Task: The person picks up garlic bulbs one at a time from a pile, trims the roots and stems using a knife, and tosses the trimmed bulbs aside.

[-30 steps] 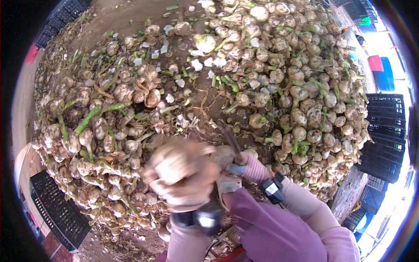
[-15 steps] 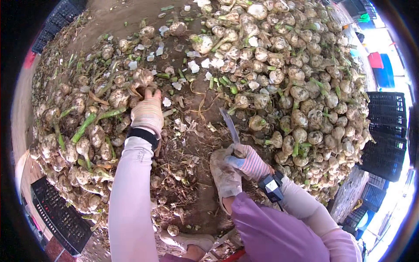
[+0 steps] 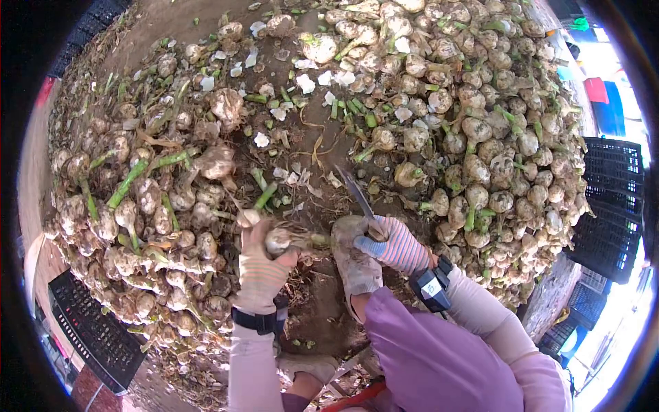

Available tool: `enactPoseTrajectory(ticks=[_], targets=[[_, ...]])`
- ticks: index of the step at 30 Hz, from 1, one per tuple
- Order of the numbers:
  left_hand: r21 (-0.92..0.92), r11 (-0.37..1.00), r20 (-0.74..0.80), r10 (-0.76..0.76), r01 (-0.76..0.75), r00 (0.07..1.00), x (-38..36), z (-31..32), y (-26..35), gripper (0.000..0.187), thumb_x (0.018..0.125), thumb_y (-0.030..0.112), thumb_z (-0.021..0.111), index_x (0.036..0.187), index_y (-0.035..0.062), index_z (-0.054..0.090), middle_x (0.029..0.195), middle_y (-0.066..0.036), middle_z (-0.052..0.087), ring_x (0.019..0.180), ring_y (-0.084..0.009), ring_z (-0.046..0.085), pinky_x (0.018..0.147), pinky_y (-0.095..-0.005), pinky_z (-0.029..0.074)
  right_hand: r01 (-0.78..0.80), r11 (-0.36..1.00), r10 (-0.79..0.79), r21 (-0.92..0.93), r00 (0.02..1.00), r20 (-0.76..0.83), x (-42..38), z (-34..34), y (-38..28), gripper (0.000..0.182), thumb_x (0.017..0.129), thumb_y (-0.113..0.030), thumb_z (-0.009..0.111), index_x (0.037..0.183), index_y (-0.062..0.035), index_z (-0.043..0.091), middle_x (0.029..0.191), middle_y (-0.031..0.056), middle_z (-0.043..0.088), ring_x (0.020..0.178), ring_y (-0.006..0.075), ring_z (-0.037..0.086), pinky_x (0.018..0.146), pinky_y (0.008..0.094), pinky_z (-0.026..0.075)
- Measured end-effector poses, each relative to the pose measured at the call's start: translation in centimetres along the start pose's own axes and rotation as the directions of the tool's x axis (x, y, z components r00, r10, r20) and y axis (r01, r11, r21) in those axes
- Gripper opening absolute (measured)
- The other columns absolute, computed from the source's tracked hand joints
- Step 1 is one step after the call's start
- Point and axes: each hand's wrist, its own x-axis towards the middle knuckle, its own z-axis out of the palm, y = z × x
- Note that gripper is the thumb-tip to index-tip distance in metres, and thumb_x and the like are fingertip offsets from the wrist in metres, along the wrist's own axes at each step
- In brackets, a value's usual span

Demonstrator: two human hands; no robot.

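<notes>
My left hand (image 3: 264, 264), in a light glove with bare fingertips, is closed on a garlic bulb (image 3: 278, 240) whose stem points right, toward my shoe. My right hand (image 3: 395, 244), in a striped glove, grips a knife (image 3: 357, 192) by its handle, blade pointing up and away from me. The right hand rests beside the toe of my shoe (image 3: 353, 254). A heap of dirty garlic (image 3: 147, 199) lies left of my left hand, and a larger heap (image 3: 480, 158) lies right of the knife.
Black crates (image 3: 607, 206) stand at the right edge, and another black crate (image 3: 93, 333) is at the lower left. White peel scraps (image 3: 305, 84) and cut green stems lie on the brown ground (image 3: 206, 24) between the heaps. Blue and red containers (image 3: 607, 110) show at the upper right.
My left hand has come back from the left heap toward my shoe, now with a bulb in it. The knife hand has shifted only slightly.
</notes>
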Motion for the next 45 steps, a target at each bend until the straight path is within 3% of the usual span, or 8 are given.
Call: enactPoseTrajectory(ticks=[2,8,23,31,32,35,39,45], targets=[[-0.169,0.983,-0.067,-0.079,0.067,0.995,-0.9,0.3,-0.2,0.062,0.063,0.02,0.073,0.116,0.0027,0.048,0.111,-0.015,0.05,0.095,-0.0294,0.057,0.084,-0.0353,0.047,-0.008,0.957,0.017,-0.292,0.999,0.031,0.1,-0.2,-0.4,0.034,0.077,-0.023,0.061,0.105,-0.0035,0.059,0.088,0.0081,0.066,0.081,0.0134,0.06,0.073,0.03,0.047],[0.643,0.752,0.068,-0.246,0.146,0.967,-0.4,-0.5,2.9,0.054,0.065,0.032,0.075,0.113,0.0178,0.054,0.115,-0.01,0.047,0.088,-0.0261,0.059,0.076,-0.0374,0.049,0.099,0.813,-0.073,-0.574,0.995,0.069,0.5,0.1,-0.8,0.039,0.075,-0.03,0.061,0.104,-0.0042,0.056,0.077,0.021,0.06,0.074,0.0381,0.059,0.066,0.0367,0.048],[0.777,0.629,0.247,-0.257,-0.033,0.934,0.8,1.1,0.6,0.056,0.067,0.031,0.069,0.114,0.0097,0.049,0.113,-0.01,0.053,0.098,-0.0276,0.055,0.097,-0.0477,0.029,0.159,0.661,-0.082,-0.733,0.987,0.14,0.9,-0.5,0.1,0.039,0.074,-0.032,0.063,0.1,-0.0035,0.058,0.065,0.0194,0.055,0.06,0.0364,0.055,0.054,0.0375,0.044],[0.761,0.574,-0.055,0.52,-0.301,0.852,-2.4,0.9,-2.6,0.056,0.071,0.038,0.061,0.117,0.0083,0.051,0.101,-0.012,0.061,0.092,-0.0248,0.056,0.084,-0.0358,0.041,0.221,0.542,-0.074,-0.811,0.974,0.216,1.1,1.0,-3.0,0.027,0.071,-0.028,0.061,0.086,-0.0054,0.055,0.06,0.0201,0.053,0.062,0.0401,0.055,0.054,0.0431,0.044],[0.156,0.978,0.016,0.135,-0.136,0.991,-1.9,-0.3,1.8,0.048,0.071,0.037,0.061,0.106,0.0054,0.054,0.094,-0.01,0.06,0.088,-0.0236,0.055,0.083,-0.0371,0.042,0.256,0.514,-0.085,-0.818,0.965,0.248,1.2,1.3,-3.5,0.026,0.071,-0.027,0.06,0.085,-0.0061,0.055,0.059,0.0193,0.053,0.062,0.0397,0.055,0.054,0.0429,0.044],[-0.602,0.797,-0.071,0.016,-0.056,0.997,-2.5,0.3,3.4,0.037,0.075,0.037,0.06,0.094,0.0065,0.053,0.086,-0.007,0.058,0.081,-0.0237,0.054,0.078,-0.0387,0.042,0.424,0.444,-0.176,-0.789,0.905,0.387,2.2,2.0,-4.0,0.034,0.068,-0.032,0.063,0.094,-0.0101,0.057,0.061,0.0155,0.055,0.061,0.0357,0.057,0.054,0.041,0.045],[0.454,0.75,-0.085,0.574,-0.481,0.815,-1.7,-1.9,4.1,0.041,0.079,0.05,0.054,0.09,0.0107,0.058,0.081,-0.003,0.056,0.075,-0.0239,0.052,0.068,-0.0376,0.04,0.253,0.424,0.036,-0.87,0.955,0.295,2.8,-1.6,-1.0,0.034,0.069,-0.03,0.063,0.096,-0.0093,0.058,0.072,0.016,0.059,0.068,0.0354,0.058,0.059,0.0377,0.047],[0.472,0.804,-0.178,0.488,-0.361,0.854,-2.6,-4.3,6.5,0.031,0.073,0.033,0.063,0.095,0.0118,0.065,0.073,-0.002,0.056,0.066,-0.022,0.053,0.066,-0.0361,0.04,0.234,0.746,-0.15,-0.623,0.971,0.185,1.6,-1.6,-0.9,0.024,0.074,-0.025,0.063,0.087,-0.0044,0.058,0.066,0.0132,0.055,0.059,0.0267,0.052,0.059,0.033,0.045]])
